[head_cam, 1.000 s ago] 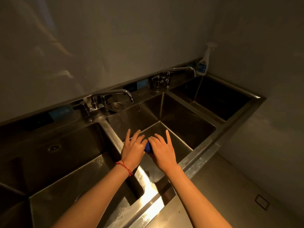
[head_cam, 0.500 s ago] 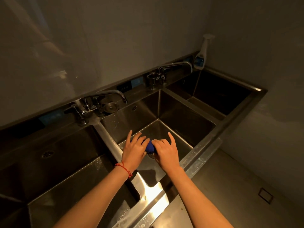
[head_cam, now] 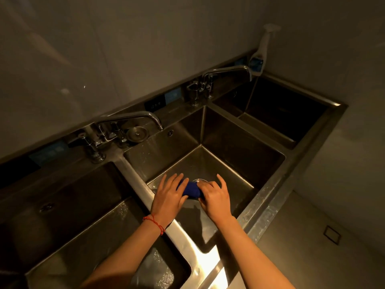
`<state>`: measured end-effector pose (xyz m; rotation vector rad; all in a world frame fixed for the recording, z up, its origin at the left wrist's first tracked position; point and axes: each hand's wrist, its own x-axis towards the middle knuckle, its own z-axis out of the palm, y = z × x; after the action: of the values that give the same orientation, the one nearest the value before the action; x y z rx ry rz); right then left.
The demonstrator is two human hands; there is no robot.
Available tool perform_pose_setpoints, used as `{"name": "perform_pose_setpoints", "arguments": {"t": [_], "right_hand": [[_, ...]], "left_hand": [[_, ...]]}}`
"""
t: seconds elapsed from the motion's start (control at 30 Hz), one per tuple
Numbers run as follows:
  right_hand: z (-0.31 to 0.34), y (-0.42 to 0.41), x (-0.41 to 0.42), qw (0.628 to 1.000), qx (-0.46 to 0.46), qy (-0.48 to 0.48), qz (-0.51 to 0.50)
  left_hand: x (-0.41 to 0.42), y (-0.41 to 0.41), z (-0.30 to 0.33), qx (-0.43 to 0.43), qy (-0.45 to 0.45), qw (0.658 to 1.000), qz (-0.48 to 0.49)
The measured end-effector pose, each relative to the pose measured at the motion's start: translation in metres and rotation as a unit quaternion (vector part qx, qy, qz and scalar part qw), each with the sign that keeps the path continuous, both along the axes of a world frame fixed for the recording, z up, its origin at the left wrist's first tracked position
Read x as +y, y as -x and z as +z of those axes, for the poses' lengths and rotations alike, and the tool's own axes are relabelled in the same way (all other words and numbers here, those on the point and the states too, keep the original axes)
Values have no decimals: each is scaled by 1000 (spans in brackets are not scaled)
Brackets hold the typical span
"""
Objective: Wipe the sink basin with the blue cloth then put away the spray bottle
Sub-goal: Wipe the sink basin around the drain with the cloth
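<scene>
Between the two hands, above the middle basin point(head_cam: 233, 155), a bunched blue cloth point(head_cam: 191, 190) is held. It is gripped at one end by the left hand point(head_cam: 169, 197), whose fingers are loosely curled over it with two fingertips raised. Its other end is gripped by the right hand point(head_cam: 214, 198), knuckles up, the forefinger lifted and the remaining fingers curled around the fabric. Both forearms are extended forward and down, converging toward the cloth. A red string bracelet point(head_cam: 155, 223) is worn on the left wrist.

The cloth appears soft and rolled into a short, thick wad. A round metal drain point(head_cam: 200, 180) is partly seen just beyond the hands; whether it is touched by the cloth cannot be told. The basin is of brushed steel, square-cornered, with water droplets noted on its wall ahead of the left hand.

Beyond the left hand a chrome tap point(head_cam: 133, 118) with a curved spout is mounted on the back ledge. Far ahead and to the right of the right hand, well apart from it, a white spray bottle point(head_cam: 261, 57) with a blue label is stood upright in the wall corner.
</scene>
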<state>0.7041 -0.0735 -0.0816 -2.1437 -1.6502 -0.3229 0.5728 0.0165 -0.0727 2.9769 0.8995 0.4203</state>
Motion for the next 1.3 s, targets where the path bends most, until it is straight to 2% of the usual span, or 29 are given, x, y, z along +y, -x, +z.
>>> {"name": "perform_pose_setpoints", "arguments": {"t": [0.47,0.73,0.9,1.07,1.3], "right_hand": [[-39,16,30,995,66,68,-39],[-64,13,44,988,114,100,-38],[-83,10,58,979,130,157,-22],[-106,10,73,965,109,240,11],[-130,7,84,936,101,336,8]], "left_hand": [[54,16,-42,-4,77,994,80],[70,9,-53,28,109,990,90],[68,7,-53,-9,116,991,69],[68,9,-52,-56,112,985,122],[69,7,-53,-36,108,985,133]]}}
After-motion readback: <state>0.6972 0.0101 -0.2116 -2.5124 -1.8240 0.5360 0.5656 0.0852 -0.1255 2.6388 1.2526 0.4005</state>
